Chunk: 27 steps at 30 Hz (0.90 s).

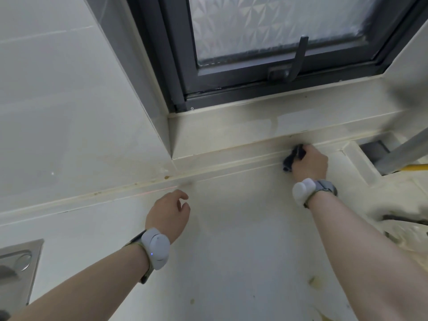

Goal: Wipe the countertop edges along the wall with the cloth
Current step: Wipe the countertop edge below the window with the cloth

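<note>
While the wipe is under way: notes taken relative to the window (266,42).
Cloth: dark cloth (293,156) bunched on the countertop (231,251) back edge, below the window's right half.
Right hand: right hand (309,163) clenched round the cloth.
Left hand: left hand (169,215) loosely curled, holding nothing, below the window's left corner.
Key relation: wall seam (139,184) runs left-right; unwiped stained stretch lies left of the cloth, nearer the left hand.
Judgement: next stroke likely leftward along the seam.
</note>
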Motion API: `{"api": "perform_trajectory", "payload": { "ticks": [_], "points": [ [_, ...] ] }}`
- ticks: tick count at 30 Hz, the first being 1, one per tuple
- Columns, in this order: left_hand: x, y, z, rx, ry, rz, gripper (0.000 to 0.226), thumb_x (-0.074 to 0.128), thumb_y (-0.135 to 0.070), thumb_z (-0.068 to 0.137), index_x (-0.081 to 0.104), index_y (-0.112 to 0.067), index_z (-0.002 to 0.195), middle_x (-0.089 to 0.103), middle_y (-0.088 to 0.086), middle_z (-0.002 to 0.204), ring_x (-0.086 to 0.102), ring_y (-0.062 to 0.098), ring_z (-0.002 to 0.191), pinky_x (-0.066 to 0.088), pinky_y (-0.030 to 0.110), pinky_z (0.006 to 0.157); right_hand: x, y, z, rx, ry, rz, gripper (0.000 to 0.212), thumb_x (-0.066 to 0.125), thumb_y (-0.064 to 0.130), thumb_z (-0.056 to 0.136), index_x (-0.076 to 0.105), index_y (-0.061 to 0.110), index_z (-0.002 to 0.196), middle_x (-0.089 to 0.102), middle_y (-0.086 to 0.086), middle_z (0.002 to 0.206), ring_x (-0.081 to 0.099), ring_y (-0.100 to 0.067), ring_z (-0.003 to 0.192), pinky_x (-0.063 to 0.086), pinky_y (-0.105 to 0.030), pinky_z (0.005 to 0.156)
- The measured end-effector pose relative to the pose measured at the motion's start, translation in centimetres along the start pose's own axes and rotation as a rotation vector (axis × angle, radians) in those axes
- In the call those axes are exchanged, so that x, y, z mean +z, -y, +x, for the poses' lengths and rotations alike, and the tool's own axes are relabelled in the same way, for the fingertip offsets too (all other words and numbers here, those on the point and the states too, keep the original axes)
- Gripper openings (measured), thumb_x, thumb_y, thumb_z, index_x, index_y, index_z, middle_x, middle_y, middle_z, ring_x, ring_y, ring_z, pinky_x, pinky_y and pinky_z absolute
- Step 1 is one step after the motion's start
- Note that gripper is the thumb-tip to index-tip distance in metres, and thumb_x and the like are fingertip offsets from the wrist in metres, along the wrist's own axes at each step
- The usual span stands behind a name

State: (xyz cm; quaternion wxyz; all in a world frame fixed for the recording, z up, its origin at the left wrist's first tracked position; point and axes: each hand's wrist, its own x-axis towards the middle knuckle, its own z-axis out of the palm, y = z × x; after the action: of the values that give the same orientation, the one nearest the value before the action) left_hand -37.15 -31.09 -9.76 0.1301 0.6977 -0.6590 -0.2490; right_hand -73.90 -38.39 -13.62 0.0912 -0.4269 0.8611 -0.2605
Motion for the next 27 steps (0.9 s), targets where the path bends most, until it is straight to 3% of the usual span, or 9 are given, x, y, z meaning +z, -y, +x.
{"api": "perform_trajectory", "payload": {
  "ticks": [4,9,12,15,20,23,27],
  "points": [
    [0.4,-2.4,1.3,0.048,-0.01,-0.035,0.019,0.055,-0.025,0.085,0.063,-0.03,0.101,0.058,-0.008,0.074,0.057,0.02,0.08,0.049,0.032,0.073,-1.6,-1.4,3.1,0.301,-0.109,0.003,0.013,0.057,0.011,0.085,0.066,0.004,0.091,0.067,-0.022,0.098,0.062,-0.041,0.097,0.048,-0.048,0.074],
    [1.3,-4.6,2.4,0.09,-0.016,-0.059,0.02,0.054,-0.025,0.085,0.063,-0.029,0.103,0.057,-0.008,0.074,0.057,0.02,0.08,0.049,0.032,0.072,-3.0,-4.6,7.1,0.414,-0.01,-0.133,0.02,0.057,0.009,0.091,0.062,-0.009,0.098,0.063,-0.029,0.11,0.059,-0.044,0.104,0.045,-0.053,0.088],
    [1.6,-4.8,2.9,0.108,0.003,-0.04,0.021,0.053,-0.024,0.086,0.062,-0.028,0.105,0.055,-0.008,0.076,0.055,0.019,0.081,0.046,0.031,0.071,-3.4,-5.1,7.9,0.477,-0.057,-0.115,0.021,0.056,0.005,0.089,0.056,-0.005,0.071,0.063,-0.03,0.107,0.06,-0.042,0.104,0.045,-0.049,0.088],
    [1.6,-4.5,3.4,0.089,0.021,-0.03,0.021,0.052,-0.025,0.088,0.062,-0.028,0.106,0.057,-0.006,0.08,0.056,0.02,0.082,0.049,0.033,0.073,-2.7,-4.6,6.4,0.438,-0.125,-0.039,0.014,0.053,0.01,0.086,0.062,0.0,0.084,0.065,-0.024,0.099,0.061,-0.04,0.097,0.045,-0.057,0.083],
    [1.5,-4.3,3.4,0.071,0.032,-0.021,0.021,0.052,-0.023,0.088,0.062,-0.026,0.106,0.059,-0.004,0.081,0.056,0.021,0.083,0.049,0.034,0.074,0.1,-0.7,0.2,0.287,-0.216,0.247,0.014,0.051,0.013,0.082,0.062,0.006,0.086,0.067,-0.02,0.091,0.061,-0.038,0.086,0.035,-0.03,0.069],
    [1.3,-3.7,2.9,0.061,0.03,-0.033,0.02,0.052,-0.022,0.087,0.062,-0.025,0.105,0.058,-0.003,0.079,0.057,0.021,0.079,0.05,0.034,0.072,2.6,2.6,-4.8,0.144,-0.134,0.335,0.014,0.058,0.016,0.086,0.065,0.005,0.093,0.068,-0.019,0.094,0.061,-0.036,0.086,0.043,-0.032,0.072],
    [0.4,-2.3,1.5,0.033,0.027,-0.055,0.021,0.052,-0.023,0.088,0.061,-0.024,0.107,0.058,-0.004,0.081,0.058,0.021,0.083,0.05,0.034,0.074,6.2,7.9,-11.4,-0.03,0.08,0.398,0.015,0.063,0.021,0.088,0.068,0.007,0.093,0.068,-0.012,0.088,0.061,-0.029,0.08,0.036,-0.024,0.066]
  ]
}}
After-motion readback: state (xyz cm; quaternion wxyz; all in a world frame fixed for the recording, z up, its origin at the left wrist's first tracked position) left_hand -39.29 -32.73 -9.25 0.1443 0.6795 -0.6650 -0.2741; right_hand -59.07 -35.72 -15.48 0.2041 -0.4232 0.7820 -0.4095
